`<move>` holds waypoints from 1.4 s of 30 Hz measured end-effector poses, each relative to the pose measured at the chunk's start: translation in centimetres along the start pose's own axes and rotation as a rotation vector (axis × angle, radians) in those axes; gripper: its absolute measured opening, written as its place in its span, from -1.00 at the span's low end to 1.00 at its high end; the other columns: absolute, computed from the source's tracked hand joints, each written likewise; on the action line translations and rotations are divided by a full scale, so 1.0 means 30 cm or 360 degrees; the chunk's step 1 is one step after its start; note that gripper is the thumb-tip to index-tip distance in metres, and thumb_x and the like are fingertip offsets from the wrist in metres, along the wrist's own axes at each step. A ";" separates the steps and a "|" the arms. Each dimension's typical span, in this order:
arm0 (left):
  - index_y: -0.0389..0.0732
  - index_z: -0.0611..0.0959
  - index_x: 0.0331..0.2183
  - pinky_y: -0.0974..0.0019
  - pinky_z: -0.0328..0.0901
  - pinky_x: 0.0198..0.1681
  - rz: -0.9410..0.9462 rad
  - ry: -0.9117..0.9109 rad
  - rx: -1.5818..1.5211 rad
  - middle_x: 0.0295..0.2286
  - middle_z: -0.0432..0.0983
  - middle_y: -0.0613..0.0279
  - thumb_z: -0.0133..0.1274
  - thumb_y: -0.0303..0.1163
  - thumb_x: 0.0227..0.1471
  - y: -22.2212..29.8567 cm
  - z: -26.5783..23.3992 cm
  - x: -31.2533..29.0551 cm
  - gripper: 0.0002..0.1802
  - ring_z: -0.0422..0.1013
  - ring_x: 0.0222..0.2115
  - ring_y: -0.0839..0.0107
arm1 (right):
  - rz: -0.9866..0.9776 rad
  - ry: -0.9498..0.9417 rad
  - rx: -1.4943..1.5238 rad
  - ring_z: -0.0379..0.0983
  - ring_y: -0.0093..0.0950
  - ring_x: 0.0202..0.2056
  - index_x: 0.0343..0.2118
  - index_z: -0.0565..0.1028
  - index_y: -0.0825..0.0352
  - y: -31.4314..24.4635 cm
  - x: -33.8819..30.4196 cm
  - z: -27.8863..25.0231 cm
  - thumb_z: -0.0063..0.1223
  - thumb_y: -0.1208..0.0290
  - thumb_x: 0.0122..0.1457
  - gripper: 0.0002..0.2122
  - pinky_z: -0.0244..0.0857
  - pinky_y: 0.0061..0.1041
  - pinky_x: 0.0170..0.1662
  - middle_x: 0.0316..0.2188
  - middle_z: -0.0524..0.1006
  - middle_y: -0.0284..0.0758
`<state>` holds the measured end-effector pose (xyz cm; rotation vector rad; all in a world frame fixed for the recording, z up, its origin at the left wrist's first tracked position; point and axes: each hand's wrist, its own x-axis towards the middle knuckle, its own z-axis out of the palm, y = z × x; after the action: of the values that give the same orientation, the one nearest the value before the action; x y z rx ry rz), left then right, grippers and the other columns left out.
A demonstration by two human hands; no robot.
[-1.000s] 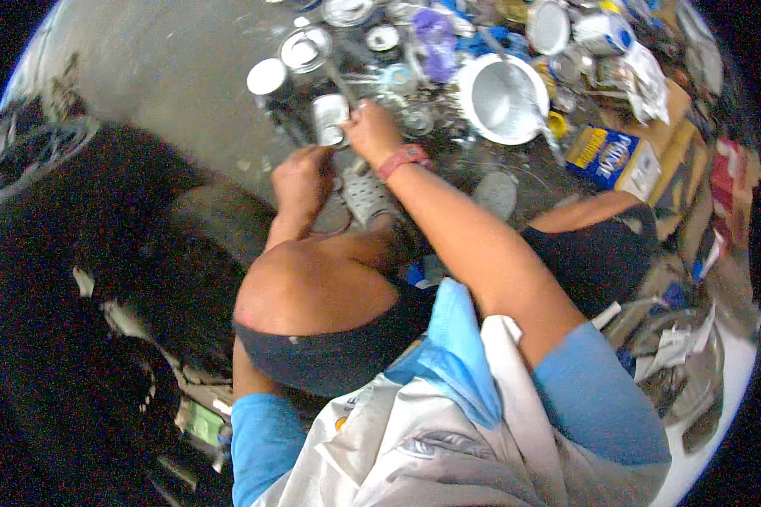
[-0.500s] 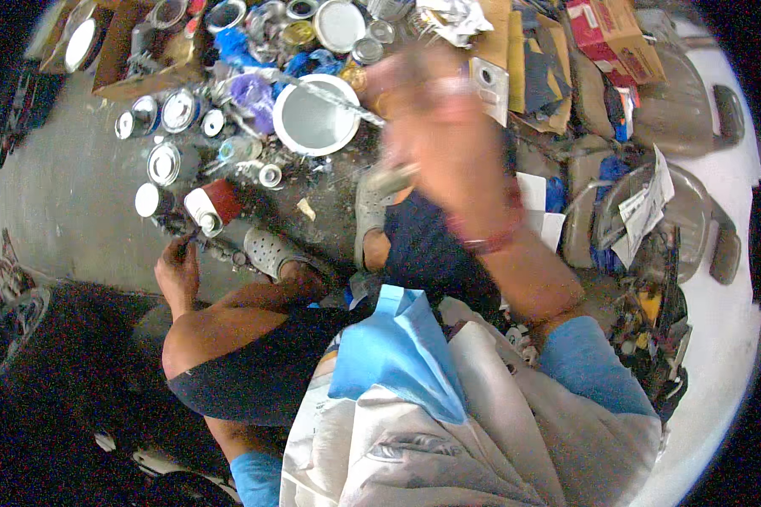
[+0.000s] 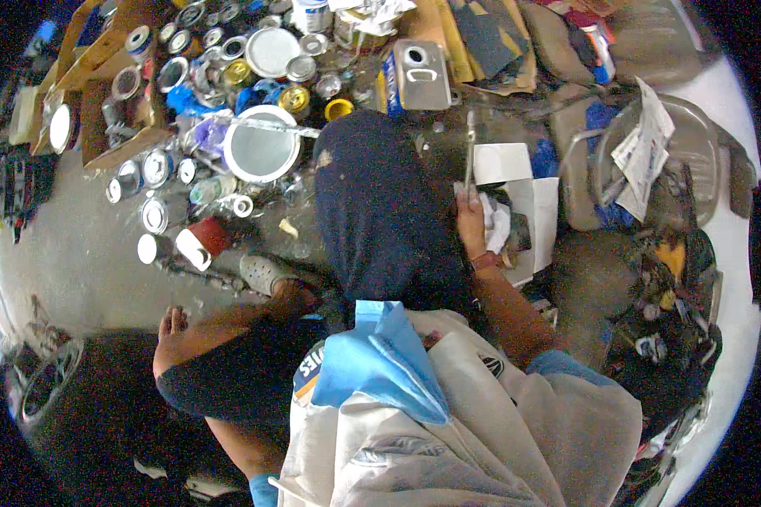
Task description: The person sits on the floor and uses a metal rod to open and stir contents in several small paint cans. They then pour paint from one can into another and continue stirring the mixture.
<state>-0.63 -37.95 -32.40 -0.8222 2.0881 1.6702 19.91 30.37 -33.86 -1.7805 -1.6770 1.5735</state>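
Note:
My left hand (image 3: pixel 172 324) is by my left knee, fingers slightly bent and apart, holding nothing visible. My right hand (image 3: pixel 472 218) is closed round the lower end of a thin grey rod-like tool (image 3: pixel 470 144) that points away from me; its exact kind is unclear. Beside that hand, a crumpled white cloth or paper (image 3: pixel 495 223) lies in an open white box (image 3: pixel 522 264). A white bucket (image 3: pixel 262 155) stands ahead, with a pale stirring stick (image 3: pixel 271 126) across its rim. A red-and-white container (image 3: pixel 203 244) lies on the floor ahead of my left hand.
Several cans and lids cover the floor at the far left, near a cardboard box (image 3: pixel 123 135). A rectangular metal can (image 3: pixel 423 76) stands beyond my right knee. At right is a plastic chair (image 3: pixel 685 169) with papers (image 3: pixel 644 160) on it.
My right hand has moved from beside the bucket back and right to the white box. My left hand has drawn back from the red-and-white container to my knee. The view has shifted.

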 end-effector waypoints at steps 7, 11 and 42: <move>-0.17 0.70 -0.07 0.41 0.39 -0.28 0.0360 -0.0070 0.0182 -0.31 0.67 0.35 0.34 -0.35 0.13 -0.015 -0.048 0.001 -0.68 0.52 -0.35 0.55 | -0.0294 -0.0057 -0.0680 0.47 -0.41 -0.35 0.01 0.46 0.36 0.158 0.177 0.120 -0.12 0.13 0.48 -0.65 0.37 -0.35 -0.26 -0.31 0.57 -0.25; -0.17 0.70 -0.10 0.42 0.38 -0.33 0.0404 -0.0035 0.0304 -0.35 0.66 0.37 0.35 -0.36 0.12 -0.087 -0.072 0.079 -0.69 0.50 -0.41 0.55 | -0.0360 -0.0061 -0.0957 0.48 -0.40 -0.31 0.02 0.47 0.36 0.180 0.236 0.150 -0.12 0.13 0.48 -0.64 0.37 -0.36 -0.21 -0.27 0.57 -0.27; -0.23 0.71 -0.19 0.35 0.37 -0.29 0.0981 -0.0579 0.0864 -0.37 0.63 0.34 0.23 -0.36 0.15 0.901 0.718 -0.096 -0.80 0.45 -0.39 0.56 | -0.1086 -0.2140 -0.1605 0.57 -0.30 -0.03 0.06 0.52 0.40 -0.618 0.320 0.837 0.23 -0.03 0.24 -0.44 0.43 -0.30 0.05 -0.08 0.63 -0.12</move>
<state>-17.28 -12.73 -15.36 0.3002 2.4611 1.2371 -12.69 32.24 -34.74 0.2422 -3.5090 1.6824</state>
